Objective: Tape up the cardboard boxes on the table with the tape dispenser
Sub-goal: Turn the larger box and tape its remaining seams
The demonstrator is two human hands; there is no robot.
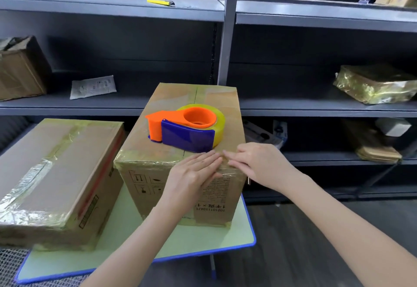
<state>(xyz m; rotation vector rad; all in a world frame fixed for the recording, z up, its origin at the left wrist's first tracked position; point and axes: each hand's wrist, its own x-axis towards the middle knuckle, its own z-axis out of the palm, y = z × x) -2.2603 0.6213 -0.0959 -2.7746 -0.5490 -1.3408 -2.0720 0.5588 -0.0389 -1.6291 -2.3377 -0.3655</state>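
While both forearms reach in bare from the near edge of the surface (pixel 225 237), angled toward each other, they meet at the near top edge of the tall box (pixel 203 97). So my left grip (pixel 194 173) lies flat, palm down on the box's front face just under that edge, fingers straight and together, pointing right. My right grip (pixel 255 164) sits over the box's near right corner, fingers straight too, pointing left, so the fingertips of both almost touch.

Neither one is curled round anything. Both are flat and open, pressing on the shiny tape strip (pixel 144 163) that runs along that edge.

The tape dispenser (pixel 187 128), orange and blue with a yellowish roll, lies on its side on top of the same box, just behind my fingers, with nobody holding it. That box stands by the right edge of the surface, toward the far right corner. There's also a flatter box (pixel 56 162), taped all over, at the left edge, just beside the tall one. Grey shelving (pixel 316 17) runs along behind the far edge.
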